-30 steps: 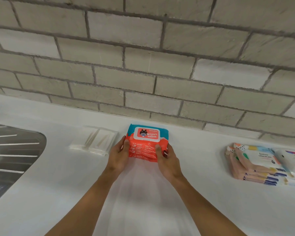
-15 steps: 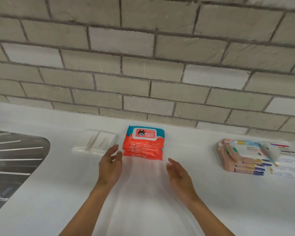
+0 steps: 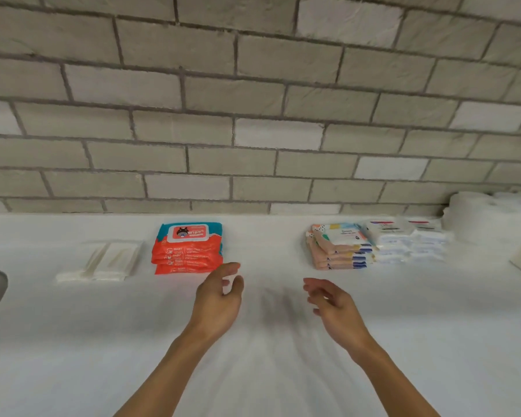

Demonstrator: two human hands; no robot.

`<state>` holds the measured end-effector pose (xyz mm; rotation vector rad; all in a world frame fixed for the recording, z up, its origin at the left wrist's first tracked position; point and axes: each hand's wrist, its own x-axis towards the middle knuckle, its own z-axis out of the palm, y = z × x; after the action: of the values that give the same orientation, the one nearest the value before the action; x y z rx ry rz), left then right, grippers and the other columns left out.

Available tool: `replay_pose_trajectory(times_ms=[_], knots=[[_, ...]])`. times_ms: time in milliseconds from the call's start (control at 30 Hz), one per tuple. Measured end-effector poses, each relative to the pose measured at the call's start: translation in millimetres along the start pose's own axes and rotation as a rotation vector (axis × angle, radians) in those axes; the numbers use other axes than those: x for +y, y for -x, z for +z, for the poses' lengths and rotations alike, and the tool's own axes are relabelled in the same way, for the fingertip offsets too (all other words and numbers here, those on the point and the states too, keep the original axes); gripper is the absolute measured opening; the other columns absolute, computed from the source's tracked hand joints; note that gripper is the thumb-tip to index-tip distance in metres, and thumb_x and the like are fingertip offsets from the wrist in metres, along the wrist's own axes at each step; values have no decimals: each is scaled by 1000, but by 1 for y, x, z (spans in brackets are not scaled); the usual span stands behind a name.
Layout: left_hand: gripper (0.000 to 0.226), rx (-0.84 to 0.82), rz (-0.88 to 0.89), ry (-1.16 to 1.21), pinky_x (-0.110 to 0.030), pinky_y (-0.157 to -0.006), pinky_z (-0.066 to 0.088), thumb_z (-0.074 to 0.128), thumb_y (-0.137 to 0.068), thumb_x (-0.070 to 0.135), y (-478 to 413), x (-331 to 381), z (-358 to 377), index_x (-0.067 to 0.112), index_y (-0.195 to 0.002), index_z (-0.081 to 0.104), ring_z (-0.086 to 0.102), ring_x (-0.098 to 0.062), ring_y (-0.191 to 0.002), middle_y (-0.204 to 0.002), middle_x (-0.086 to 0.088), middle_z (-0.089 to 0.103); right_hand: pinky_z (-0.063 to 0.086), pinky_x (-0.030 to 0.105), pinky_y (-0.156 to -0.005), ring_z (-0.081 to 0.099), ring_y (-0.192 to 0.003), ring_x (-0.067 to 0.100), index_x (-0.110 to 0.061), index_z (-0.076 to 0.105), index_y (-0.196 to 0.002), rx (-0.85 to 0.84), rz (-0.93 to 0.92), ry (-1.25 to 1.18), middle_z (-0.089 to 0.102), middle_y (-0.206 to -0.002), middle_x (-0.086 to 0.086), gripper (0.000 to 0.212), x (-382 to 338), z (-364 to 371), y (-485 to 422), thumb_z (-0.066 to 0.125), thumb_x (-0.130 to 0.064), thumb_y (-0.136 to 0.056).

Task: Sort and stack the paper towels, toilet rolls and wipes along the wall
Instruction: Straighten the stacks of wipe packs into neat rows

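Several glossy orange wipes packs [image 3: 188, 251] are stacked flat on the smooth white counter [image 3: 268, 371], near the rough grey brick wall [image 3: 253, 115]. Clear flat packets [image 3: 103, 261] lie to their left, soft peach-patterned packs [image 3: 339, 248] to their right. Both hands are held loosely open and empty, the left hand [image 3: 218, 299] just beside the orange stack, the right hand [image 3: 333, 305] apart from it.

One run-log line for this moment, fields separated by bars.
left hand: open, empty | right hand: open, empty | orange wipes stack: on counter, untouched
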<state>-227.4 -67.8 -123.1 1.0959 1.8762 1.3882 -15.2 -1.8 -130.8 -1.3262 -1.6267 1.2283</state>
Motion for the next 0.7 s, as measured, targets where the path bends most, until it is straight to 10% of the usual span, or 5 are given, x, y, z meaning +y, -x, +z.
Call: replay_pose_trajectory(times_ms=[333, 700], knots=[[55, -339, 46, -416, -38, -113, 35, 45, -98, 44, 16, 28, 116, 35, -149, 28, 39, -22, -137, -152, 0, 38, 44, 8, -69, 58, -92, -4, -31, 62, -121, 41, 17, 80, 61, -118, -8, 25, 34, -101, -6, 54, -29, -97], [62, -277, 10, -599, -38, -110, 36, 40, -97, 47, 0, 50, 191, 32, -153, 17, 42, -25, -131, -150, -2, 37, 47, 20, -69, 61, -108, 20, -30, 58, -123, 29, 109, 3, 60, -127, 0, 27, 76, -182, -69, 57, -27, -96]])
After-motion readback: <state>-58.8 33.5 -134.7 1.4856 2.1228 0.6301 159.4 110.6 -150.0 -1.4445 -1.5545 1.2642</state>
